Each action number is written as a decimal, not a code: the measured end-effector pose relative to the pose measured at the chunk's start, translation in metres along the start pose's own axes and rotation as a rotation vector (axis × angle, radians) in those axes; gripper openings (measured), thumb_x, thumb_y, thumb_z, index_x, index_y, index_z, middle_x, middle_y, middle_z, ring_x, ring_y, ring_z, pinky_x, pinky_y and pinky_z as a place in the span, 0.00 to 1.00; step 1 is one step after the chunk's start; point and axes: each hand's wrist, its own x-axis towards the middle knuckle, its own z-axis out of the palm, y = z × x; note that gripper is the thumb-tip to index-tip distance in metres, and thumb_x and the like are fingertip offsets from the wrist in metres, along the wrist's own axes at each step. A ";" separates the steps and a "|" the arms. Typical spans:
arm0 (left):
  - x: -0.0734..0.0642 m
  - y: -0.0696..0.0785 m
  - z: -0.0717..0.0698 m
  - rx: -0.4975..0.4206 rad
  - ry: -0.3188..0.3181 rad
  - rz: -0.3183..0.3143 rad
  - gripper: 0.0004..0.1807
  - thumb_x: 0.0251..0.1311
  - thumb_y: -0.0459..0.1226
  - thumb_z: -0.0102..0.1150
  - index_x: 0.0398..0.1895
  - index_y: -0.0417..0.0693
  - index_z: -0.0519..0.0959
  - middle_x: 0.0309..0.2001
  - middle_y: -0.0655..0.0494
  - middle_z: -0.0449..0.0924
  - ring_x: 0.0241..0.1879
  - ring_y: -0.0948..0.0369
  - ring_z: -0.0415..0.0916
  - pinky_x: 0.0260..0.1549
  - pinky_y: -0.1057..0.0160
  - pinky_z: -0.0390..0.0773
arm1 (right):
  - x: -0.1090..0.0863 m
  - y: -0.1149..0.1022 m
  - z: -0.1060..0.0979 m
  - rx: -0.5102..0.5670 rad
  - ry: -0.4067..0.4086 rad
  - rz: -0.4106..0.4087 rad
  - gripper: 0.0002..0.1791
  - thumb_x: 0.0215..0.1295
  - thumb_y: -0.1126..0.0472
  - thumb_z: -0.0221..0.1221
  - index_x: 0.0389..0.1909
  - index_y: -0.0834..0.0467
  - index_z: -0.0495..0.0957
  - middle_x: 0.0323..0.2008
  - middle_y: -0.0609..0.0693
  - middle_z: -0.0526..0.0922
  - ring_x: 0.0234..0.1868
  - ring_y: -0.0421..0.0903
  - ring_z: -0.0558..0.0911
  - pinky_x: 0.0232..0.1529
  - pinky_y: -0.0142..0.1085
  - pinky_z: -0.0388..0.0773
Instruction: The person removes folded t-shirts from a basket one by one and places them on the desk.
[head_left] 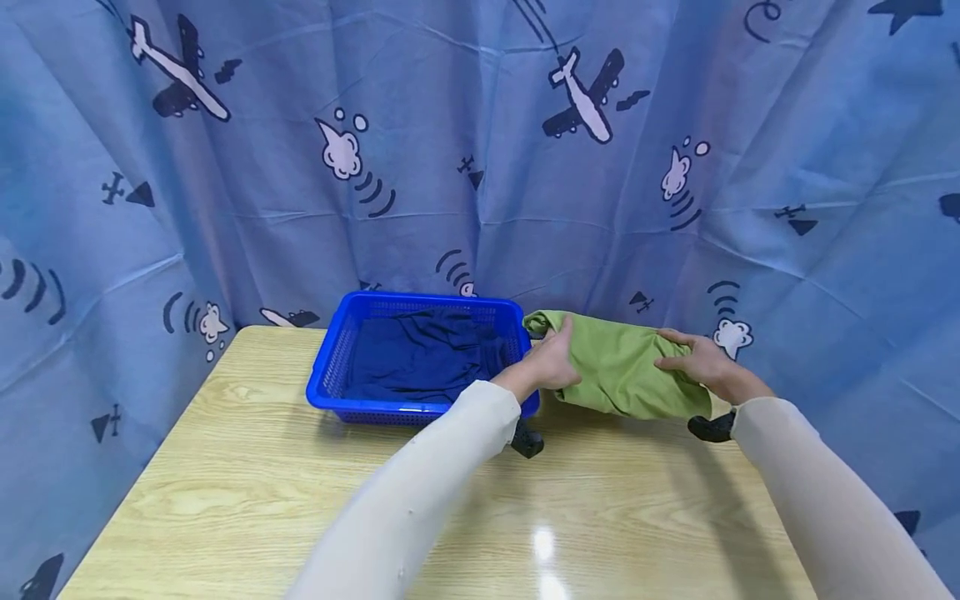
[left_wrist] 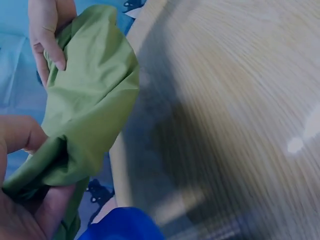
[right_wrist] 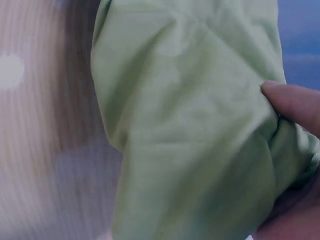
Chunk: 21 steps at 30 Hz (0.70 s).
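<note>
A folded green cloth (head_left: 626, 367) hangs between both hands, just right of a blue plastic basket (head_left: 322, 375). The left hand (head_left: 551, 357) grips its left end, close by the basket's right rim; in the left wrist view the thumb and fingers pinch a rolled fold of the green fabric (left_wrist: 95, 115). At the other end, the right hand (head_left: 701, 365) holds the cloth with its thumb on the near face, and the right wrist view shows that thumb (right_wrist: 295, 105) pressing into the fabric. Inside the basket lies a dark navy garment (head_left: 420, 354), spread and somewhat wrinkled.
The basket stands on a light wood-grain table (head_left: 247, 483), near its back edge. Behind the table hangs a blue curtain (head_left: 450, 150) printed with planes and clouds. A black wrist device (head_left: 528, 439) sits below the left sleeve, and another (head_left: 711, 427) by the right.
</note>
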 end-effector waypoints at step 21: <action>0.005 0.005 0.025 -0.147 -0.067 -0.211 0.50 0.68 0.28 0.50 0.83 0.56 0.33 0.83 0.43 0.37 0.69 0.52 0.69 0.52 0.61 0.72 | 0.022 0.022 0.030 -0.077 0.123 0.058 0.43 0.72 0.58 0.58 0.81 0.58 0.46 0.78 0.74 0.41 0.77 0.74 0.46 0.72 0.64 0.58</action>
